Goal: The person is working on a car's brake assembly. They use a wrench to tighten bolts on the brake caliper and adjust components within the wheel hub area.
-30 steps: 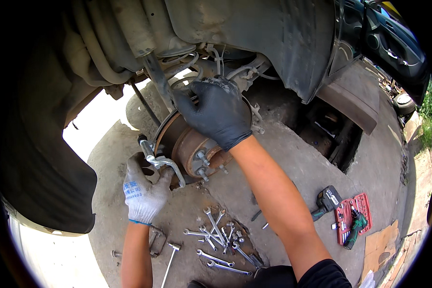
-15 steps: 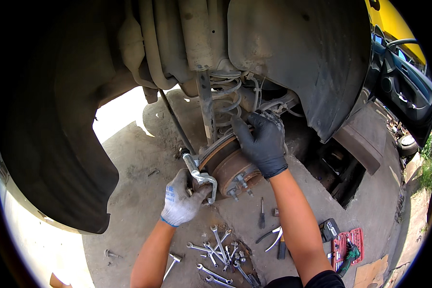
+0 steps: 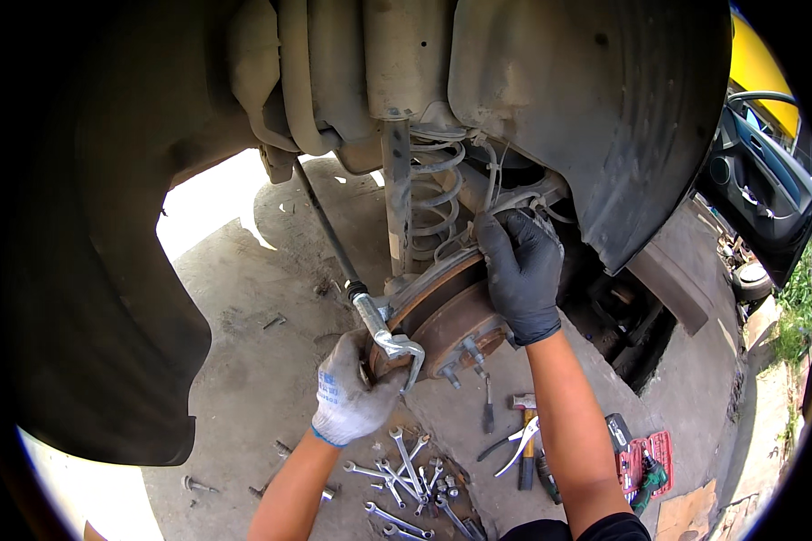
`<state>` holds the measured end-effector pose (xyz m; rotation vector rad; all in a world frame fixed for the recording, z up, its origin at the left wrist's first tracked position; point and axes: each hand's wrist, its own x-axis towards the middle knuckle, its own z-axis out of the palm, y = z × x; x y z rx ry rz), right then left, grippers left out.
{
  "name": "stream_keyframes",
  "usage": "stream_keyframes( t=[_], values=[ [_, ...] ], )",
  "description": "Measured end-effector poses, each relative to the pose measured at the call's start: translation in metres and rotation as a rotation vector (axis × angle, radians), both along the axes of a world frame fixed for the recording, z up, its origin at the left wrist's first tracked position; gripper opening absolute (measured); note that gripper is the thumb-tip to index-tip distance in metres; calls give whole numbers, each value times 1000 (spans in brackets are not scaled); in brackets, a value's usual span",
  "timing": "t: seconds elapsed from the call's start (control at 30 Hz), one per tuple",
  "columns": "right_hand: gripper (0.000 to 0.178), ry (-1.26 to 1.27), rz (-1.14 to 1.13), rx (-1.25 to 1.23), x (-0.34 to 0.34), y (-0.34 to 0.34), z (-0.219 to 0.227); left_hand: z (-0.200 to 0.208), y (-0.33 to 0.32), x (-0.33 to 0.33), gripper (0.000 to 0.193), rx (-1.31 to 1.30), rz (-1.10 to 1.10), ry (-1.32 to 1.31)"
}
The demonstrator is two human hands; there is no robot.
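A rusty brake disc (image 3: 438, 323) with protruding wheel studs sits tilted under the wheel arch. My left hand (image 3: 352, 388), in a white glove with blue print, grips its lower left edge, thumb in front and fingers partly hidden. My right hand (image 3: 525, 279), in a black glove, is curled over the upper right rim; its fingertips are hidden behind. Close above my left hand, a silver hook-shaped metal piece (image 3: 392, 341) reaches over the disc's left edge. A dark rod (image 3: 327, 221) runs up from it. The shock absorber (image 3: 397, 198) and coil spring (image 3: 438, 194) stand behind the disc.
Several wrenches (image 3: 409, 458) lie on the concrete below, with a screwdriver (image 3: 488, 410), pliers (image 3: 512, 444) and a hammer (image 3: 526, 433) to their right. A red tool case (image 3: 662, 448) and green power tool (image 3: 650, 480) lie farther right. A pit (image 3: 632, 338) opens behind my right forearm.
The view has shifted, so the disc and both hands appear slightly right and lower. My right hand sits farther toward the disc's right side. My left hand keeps its hold.
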<state>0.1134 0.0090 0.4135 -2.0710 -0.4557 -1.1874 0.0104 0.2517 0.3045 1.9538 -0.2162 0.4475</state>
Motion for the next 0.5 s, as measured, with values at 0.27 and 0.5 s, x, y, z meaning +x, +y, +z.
stream_keyframes(
  t=[0.27, 0.5],
  values=[
    [40, -51, -205, 110, 25, -49, -37, -2, -1, 0, 48, -33, -29, -29],
    [33, -191, -244, -97, -26, -52, -45, -16, -1, 4, 47, 29, 63, -173]
  ],
)
